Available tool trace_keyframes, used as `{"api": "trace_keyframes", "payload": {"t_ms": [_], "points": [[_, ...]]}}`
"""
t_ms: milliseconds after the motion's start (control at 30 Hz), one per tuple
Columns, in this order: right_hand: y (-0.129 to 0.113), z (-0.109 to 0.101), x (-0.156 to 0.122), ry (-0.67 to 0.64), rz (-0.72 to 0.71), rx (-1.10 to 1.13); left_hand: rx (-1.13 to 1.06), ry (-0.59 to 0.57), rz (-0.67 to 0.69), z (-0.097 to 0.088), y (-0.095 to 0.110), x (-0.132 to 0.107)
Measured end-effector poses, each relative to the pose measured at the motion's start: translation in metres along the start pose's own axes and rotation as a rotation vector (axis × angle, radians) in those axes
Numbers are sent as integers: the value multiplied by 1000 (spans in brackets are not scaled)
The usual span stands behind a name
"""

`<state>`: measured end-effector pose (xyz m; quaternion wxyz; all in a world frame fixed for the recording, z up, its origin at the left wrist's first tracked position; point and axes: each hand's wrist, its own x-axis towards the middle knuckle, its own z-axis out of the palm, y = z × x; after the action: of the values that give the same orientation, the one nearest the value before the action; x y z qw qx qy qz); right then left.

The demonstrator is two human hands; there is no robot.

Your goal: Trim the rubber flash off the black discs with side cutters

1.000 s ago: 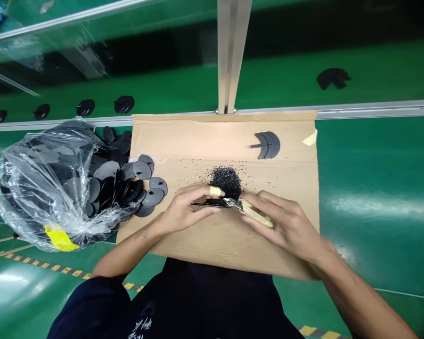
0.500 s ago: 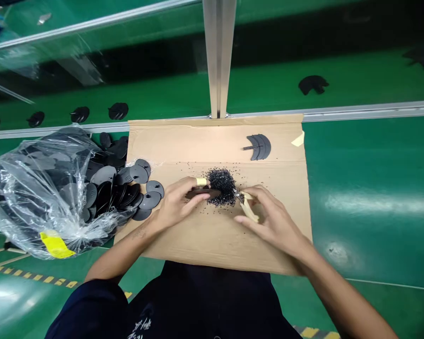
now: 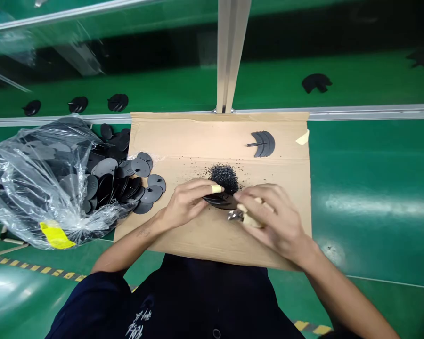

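Black disc (image 3: 228, 202) in the person's grip sits low over the middle of the cardboard (image 3: 198, 141), just on the person's side of a heap of black crumbs (image 3: 224, 177). The left hand (image 3: 190, 200) is closed narrowly on its left end, fingers above and thumb below, a pinch that seems chosen to leave the right end bare. Whether one layer or several is held, I cannot tell. Pale tape (image 3: 216, 189) wraps one left finger near the tip, probably as padding.

The right hand (image 3: 270, 209), blurred, is curled round the pale-handled pliers (image 3: 249, 219), their metal nose pointing left beside the disc. Fingertips come close to the disc's right end; contact is unclear, as is how wide the nose stands.

Cardboard spread on the green table (image 3: 360, 160) likely catches the crumbs and spares the surface. Loose discs (image 3: 152, 193) lie overlapped at its left edge, beside the clear bag (image 3: 45, 188), presumably for an easy left-hand reach. A fanned stack (image 3: 265, 144) rests at the far right of the cardboard, well apart from the crumbs, perhaps to stay clean.
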<state>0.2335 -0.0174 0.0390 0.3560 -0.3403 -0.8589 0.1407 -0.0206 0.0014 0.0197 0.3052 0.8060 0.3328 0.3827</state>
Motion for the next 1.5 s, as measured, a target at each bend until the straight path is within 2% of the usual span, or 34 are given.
{"api": "trace_keyframes", "payload": {"t_ms": [100,233,567,800,933,1033,1133,1233,1333,1400,1500], "points": [[8,-12,-1,-91,84,-12,-87,29,-37,-2,4,-1],[10,-18,0,-214,91,-41,-147,35,-44,-2,10,0],[3,-18,3,-209,54,-120,-205,59,-57,0,15,0],[-5,-25,10,-282,25,-256,-211,53,-65,6,12,-4],[-4,-27,8,-316,102,-102,-188,40,-39,5,11,-6],[1,-25,4,-293,143,-20,-122,19,-5,-1,11,-8],[3,-20,3,-299,162,-132,-50,-28,26,-8,12,-6],[0,-16,8,-387,140,-249,51,-140,38,-10,13,-2],[-3,-18,13,-425,120,-274,144,-199,14,-8,14,0],[0,-23,11,-393,141,-262,144,-172,-15,-7,14,-3],[10,-30,-3,-336,205,-259,101,-101,-141,-13,6,-5]]}}
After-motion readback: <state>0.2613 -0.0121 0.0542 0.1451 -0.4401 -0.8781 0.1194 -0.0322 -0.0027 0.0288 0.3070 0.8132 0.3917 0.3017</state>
